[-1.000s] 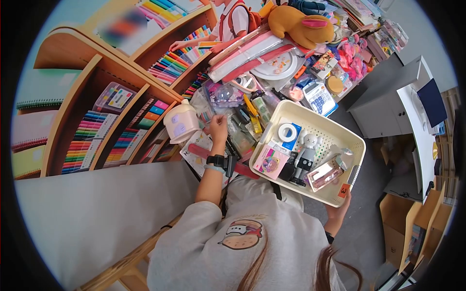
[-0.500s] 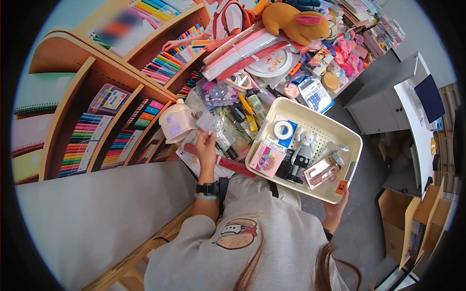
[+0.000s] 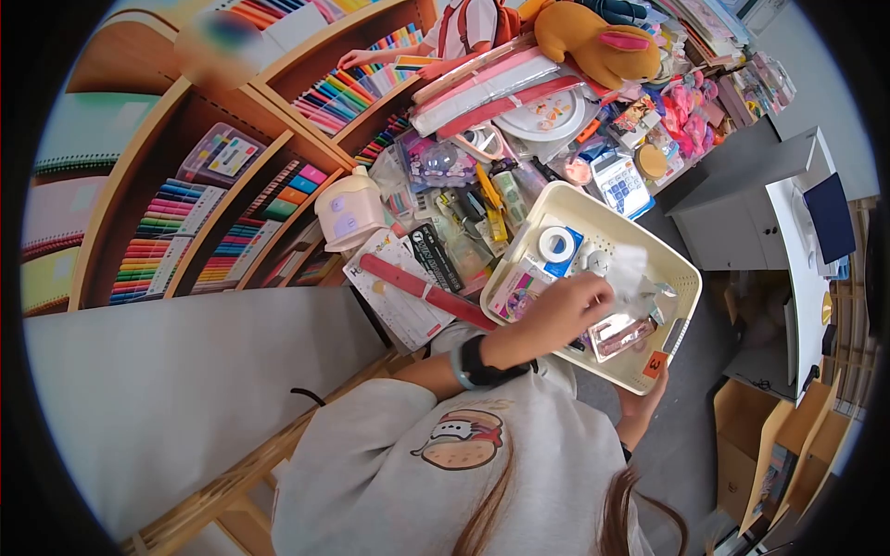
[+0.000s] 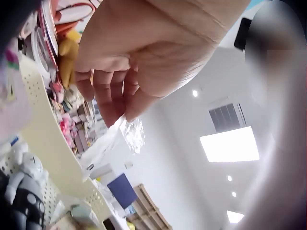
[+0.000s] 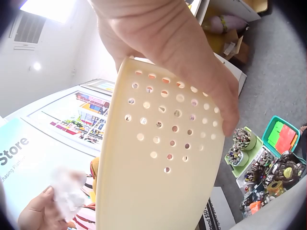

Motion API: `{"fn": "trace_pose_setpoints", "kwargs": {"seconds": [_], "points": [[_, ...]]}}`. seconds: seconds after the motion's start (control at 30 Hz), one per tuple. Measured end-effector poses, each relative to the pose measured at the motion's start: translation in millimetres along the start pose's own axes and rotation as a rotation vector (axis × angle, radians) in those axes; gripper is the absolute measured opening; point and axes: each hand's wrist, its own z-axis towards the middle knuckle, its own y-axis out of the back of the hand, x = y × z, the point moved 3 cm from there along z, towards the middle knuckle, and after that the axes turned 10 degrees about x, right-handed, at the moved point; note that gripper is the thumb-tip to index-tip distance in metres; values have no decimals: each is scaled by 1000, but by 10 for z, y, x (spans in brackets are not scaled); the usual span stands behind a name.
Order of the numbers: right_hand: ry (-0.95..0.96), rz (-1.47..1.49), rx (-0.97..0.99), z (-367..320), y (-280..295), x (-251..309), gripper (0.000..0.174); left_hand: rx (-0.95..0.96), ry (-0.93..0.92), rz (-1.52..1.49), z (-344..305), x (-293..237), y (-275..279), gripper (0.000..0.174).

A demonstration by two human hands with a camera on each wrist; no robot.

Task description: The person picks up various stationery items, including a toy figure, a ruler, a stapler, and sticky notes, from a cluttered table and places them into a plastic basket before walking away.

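Observation:
My left hand (image 3: 556,310) is over the cream basket (image 3: 688,295), pinching a small clear plastic bag (image 3: 630,269) between thumb and fingertips. In the left wrist view the bag (image 4: 133,134) hangs from those fingertips. My right hand (image 3: 642,397) grips the basket's near right corner, by an orange label marked 3 (image 3: 655,363). From the right wrist, fingers reach over the perforated end wall (image 5: 144,191). Inside lie a white tape roll (image 3: 543,245), a pink box (image 3: 512,295), a pink item in clear packaging (image 3: 623,338) and a grey figure (image 4: 31,175), partly hidden in the head view.
Piled goods lie beyond the basket, among them a calculator (image 3: 623,185) and a yellow plush toy (image 3: 584,42). Left of them are a pastel container (image 3: 348,215) and a red strip (image 3: 417,287) on papers. Pen shelves (image 3: 176,232) stand left; a white cabinet (image 3: 732,227) stands right.
My left hand has moved right, from the piled goods to above the basket, carrying the clear bag. A black package shows where the hand was. My right hand keeps its hold on the basket.

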Motion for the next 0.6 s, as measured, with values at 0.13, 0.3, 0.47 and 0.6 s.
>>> {"fn": "trace_pose_setpoints", "kwargs": {"seconds": [0.13, 0.3, 0.47, 0.6], "points": [[10, 0, 12, -13, 1, 5, 58, 53, -160, 409, 4, 72, -262, 12], [26, -3, -52, -19, 63, -12, 56, -316, -2, 129, -65, 129, 349, 13], [17, 8, -51, -3, 101, -15, 54, -837, 338, 124, -285, 1092, 1183, 32], [9, 5, -5, -11, 110, -6, 54, -712, 700, 384, -321, 2133, 1399, 61]]}}
